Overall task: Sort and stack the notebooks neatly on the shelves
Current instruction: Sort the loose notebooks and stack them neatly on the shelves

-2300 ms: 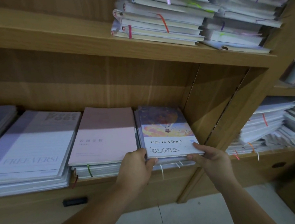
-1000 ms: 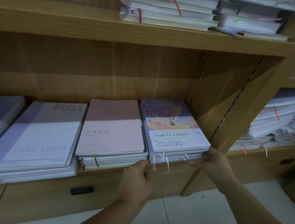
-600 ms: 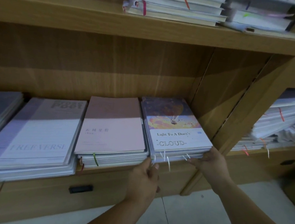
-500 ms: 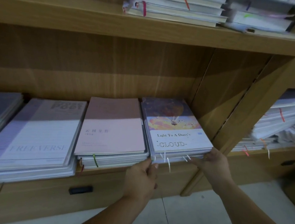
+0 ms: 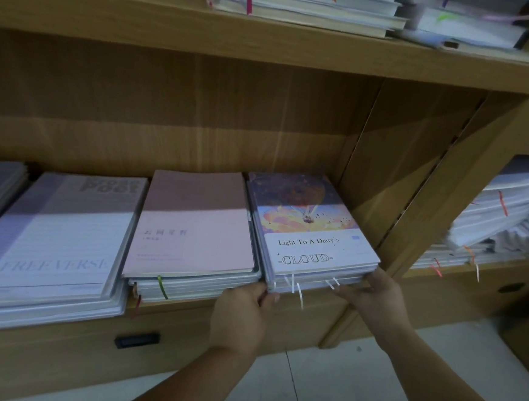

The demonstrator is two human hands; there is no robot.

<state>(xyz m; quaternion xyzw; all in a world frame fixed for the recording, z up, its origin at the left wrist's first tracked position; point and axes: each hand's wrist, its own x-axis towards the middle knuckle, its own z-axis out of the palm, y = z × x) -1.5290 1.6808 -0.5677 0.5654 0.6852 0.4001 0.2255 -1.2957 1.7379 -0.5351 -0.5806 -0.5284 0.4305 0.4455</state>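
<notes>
A stack of notebooks topped by a "CLOUD" diary (image 5: 314,236) lies at the right end of the lower shelf (image 5: 184,312), against the wooden divider. My left hand (image 5: 241,312) touches the stack's front left corner with its fingertips. My right hand (image 5: 376,294) has its fingers curled under the stack's front right corner. White ribbon markers hang from the stack's front edge between my hands. To the left lie a pink notebook stack (image 5: 194,229) and a lilac "FREE VERSE" stack (image 5: 54,237).
The upper shelf (image 5: 238,37) carries two piles of white-edged notebooks (image 5: 307,4). A neighbouring bay on the right holds untidy white stacks (image 5: 502,219) with red ribbons. A black handle (image 5: 136,339) sits in the panel below the shelf. Pale floor tiles lie beneath my arms.
My hands dropped from the top cover of the CLOUD stack to its front edge and lower corners. The stack now sits squarer and closer to the divider. The view tilted down slightly.
</notes>
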